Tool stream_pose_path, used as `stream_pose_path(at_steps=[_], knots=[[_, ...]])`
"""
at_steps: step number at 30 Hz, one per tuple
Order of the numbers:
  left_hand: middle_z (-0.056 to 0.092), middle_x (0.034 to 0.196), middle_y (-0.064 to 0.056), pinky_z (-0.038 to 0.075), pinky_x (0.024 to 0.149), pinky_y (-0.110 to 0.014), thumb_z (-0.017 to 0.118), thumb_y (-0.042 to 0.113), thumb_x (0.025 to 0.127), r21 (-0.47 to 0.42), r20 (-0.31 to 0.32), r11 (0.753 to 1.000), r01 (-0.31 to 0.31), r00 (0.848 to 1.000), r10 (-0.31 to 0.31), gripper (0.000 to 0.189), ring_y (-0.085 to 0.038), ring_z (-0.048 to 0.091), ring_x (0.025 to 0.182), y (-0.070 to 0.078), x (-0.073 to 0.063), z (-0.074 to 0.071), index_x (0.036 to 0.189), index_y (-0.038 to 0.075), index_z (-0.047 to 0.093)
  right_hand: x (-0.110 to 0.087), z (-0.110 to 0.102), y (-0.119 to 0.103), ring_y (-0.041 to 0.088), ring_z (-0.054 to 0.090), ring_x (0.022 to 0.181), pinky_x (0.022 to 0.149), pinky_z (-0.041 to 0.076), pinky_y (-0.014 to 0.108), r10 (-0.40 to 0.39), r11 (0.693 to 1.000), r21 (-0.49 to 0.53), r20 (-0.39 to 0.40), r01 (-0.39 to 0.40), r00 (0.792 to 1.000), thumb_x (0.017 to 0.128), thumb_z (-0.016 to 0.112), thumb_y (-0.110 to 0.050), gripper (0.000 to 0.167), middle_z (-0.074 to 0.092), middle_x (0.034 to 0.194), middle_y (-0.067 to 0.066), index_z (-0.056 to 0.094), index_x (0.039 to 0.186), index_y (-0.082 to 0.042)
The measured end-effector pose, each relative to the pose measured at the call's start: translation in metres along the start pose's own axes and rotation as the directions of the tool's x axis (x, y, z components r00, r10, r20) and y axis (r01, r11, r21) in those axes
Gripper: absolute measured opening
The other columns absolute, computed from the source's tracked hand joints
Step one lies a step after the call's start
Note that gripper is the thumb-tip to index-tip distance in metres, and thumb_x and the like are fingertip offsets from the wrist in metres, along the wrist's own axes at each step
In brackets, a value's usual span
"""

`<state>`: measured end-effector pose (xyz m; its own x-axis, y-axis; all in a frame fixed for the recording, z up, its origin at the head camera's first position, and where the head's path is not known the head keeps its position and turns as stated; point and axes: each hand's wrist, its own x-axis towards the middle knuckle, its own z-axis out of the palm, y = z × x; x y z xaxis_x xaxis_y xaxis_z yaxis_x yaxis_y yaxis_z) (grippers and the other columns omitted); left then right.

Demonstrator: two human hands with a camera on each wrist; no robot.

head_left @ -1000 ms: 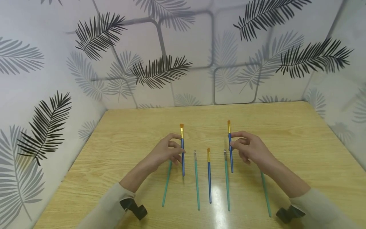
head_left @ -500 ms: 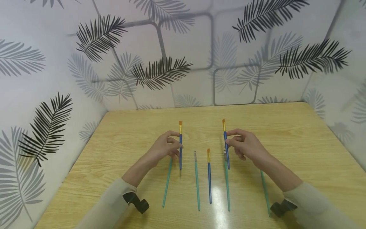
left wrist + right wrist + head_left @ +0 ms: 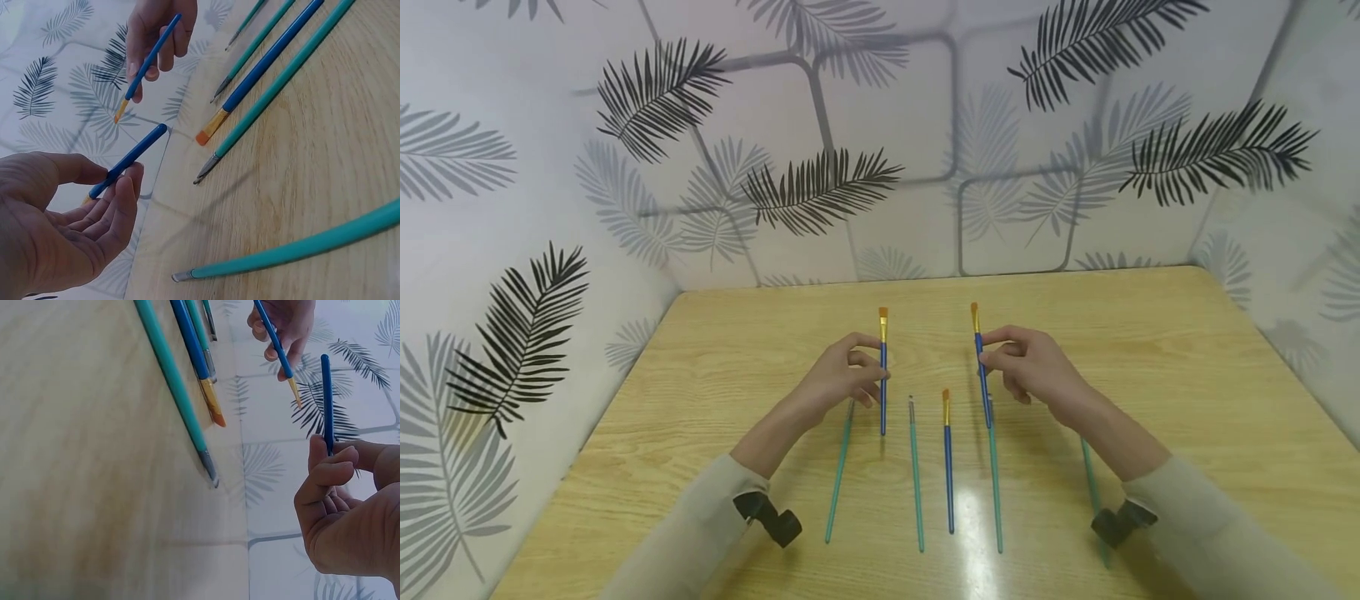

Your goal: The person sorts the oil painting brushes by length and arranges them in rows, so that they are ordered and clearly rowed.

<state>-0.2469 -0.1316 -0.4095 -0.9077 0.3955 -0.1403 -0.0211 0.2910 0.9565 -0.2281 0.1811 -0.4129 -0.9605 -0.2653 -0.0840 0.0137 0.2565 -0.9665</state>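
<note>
My left hand [image 3: 842,377] pinches a blue paintbrush [image 3: 883,392] between thumb and fingers, its flat orange bristles pointing away from me. In the left wrist view that brush [image 3: 139,150] is held above the table. Another blue paintbrush [image 3: 982,375], bristles also away from me, is pinched by my right hand [image 3: 1033,371]; its lower end overlaps the tip of a green paintbrush [image 3: 996,483] in the head view. Between the hands lie a blue paintbrush [image 3: 949,475] and a second green paintbrush [image 3: 917,483].
One more green paintbrush [image 3: 838,483] lies at the left, and another green paintbrush [image 3: 1088,471] at the right, partly hidden by my right arm. All lie on the wooden table [image 3: 737,333]. A leaf-patterned wall [image 3: 910,225] borders its back edge.
Both hands have moved away from me, toward the back of the table, with their blue brushes. The right hand has also shifted left, so the held brushes are closer together. The lying brushes stay put.
</note>
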Motion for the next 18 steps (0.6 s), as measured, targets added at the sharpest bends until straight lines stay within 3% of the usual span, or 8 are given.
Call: stream_pose_path(at_steps=[8,12,18], knots=[[0.068,0.115,-0.020,0.061,0.071,-0.035,0.068,0.007,0.100,0.004,-0.010,1.000,0.010,1.000,-0.010,0.054,-0.052,0.068,0.099,0.004,0.007,0.000,0.149,0.006,0.045,0.009,-0.005,-0.010,0.011,0.039,0.049,0.049,0.039,0.029,-0.004,1.000,-0.005,-0.019,0.004,1.000,0.104,0.063,-0.017,0.040,0.069,0.086,0.001,0.056,0.139,0.001],[0.068,0.114,-0.017,0.062,0.071,-0.034,0.069,0.008,0.100,0.008,-0.019,1.000,0.011,1.000,-0.011,0.056,-0.049,0.068,0.098,0.006,0.012,0.001,0.151,0.009,0.046,0.013,-0.005,-0.012,0.010,0.039,0.049,0.049,0.038,0.029,0.000,1.000,0.015,-0.027,0.000,1.000,0.104,0.063,-0.017,0.041,0.072,0.091,0.003,0.055,0.140,0.001],[0.066,0.122,-0.026,0.060,0.070,-0.032,0.066,0.010,0.101,0.011,-0.030,1.000,-0.007,1.000,0.007,0.055,-0.046,0.069,0.096,0.009,0.018,0.001,0.153,0.009,0.047,0.019,-0.005,-0.012,0.010,0.039,0.049,0.050,0.038,0.029,0.012,1.000,0.020,-0.039,-0.011,0.999,0.104,0.063,-0.018,0.042,0.071,0.095,0.003,0.055,0.141,0.001]])
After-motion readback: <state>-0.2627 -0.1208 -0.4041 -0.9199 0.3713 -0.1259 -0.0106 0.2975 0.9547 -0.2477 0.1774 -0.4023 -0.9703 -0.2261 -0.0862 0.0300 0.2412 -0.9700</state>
